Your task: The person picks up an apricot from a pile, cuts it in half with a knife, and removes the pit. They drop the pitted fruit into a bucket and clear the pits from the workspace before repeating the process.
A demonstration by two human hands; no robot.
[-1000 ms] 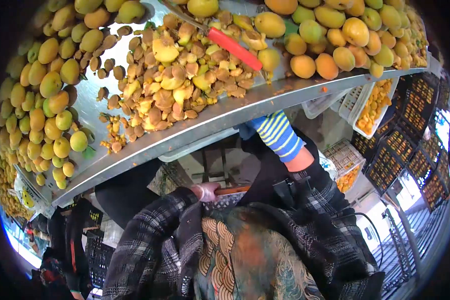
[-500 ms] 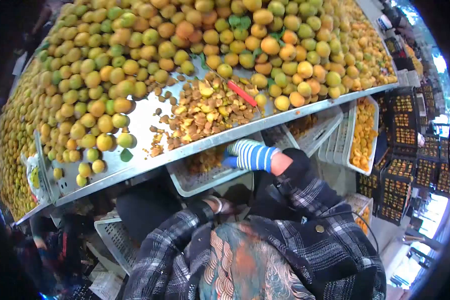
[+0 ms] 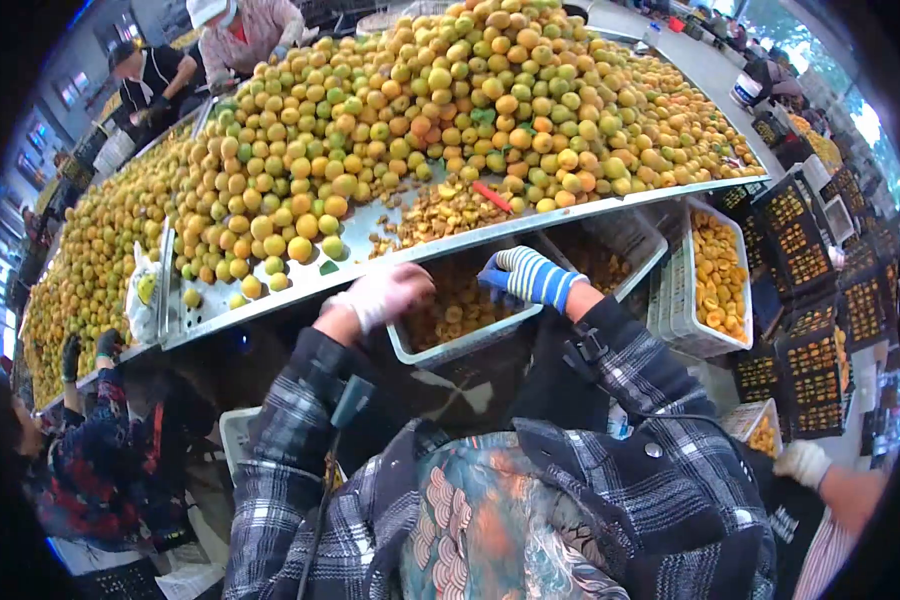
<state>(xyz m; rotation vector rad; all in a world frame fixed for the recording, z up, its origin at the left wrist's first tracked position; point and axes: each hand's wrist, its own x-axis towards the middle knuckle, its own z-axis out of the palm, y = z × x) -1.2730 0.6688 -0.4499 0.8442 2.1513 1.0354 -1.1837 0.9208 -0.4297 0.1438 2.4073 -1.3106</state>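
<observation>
My left hand, in a pale glove and smeared by motion, is over the left edge of a grey crate under the table edge. Its fingers cannot be made out. My right hand, in a blue-and-white striped glove, is above the crate's right part, its fingers curled together; what they hold, if anything, is hidden. Orange fruit pieces lie in the crate. Behind the metal table edge, a red-handled tool rests by a heap of cut pieces.
Whole fruit is piled across the table. A white crate of fruit halves stands at the right. Co-workers are at the upper left and lower left; a co-worker's gloved hand shows at the lower right. A white bag sits at the table's left.
The view has tilted up, showing more of the table's far side and co-workers. My left hand has risen from near my lap to the crate. My right hand remains at the crate.
</observation>
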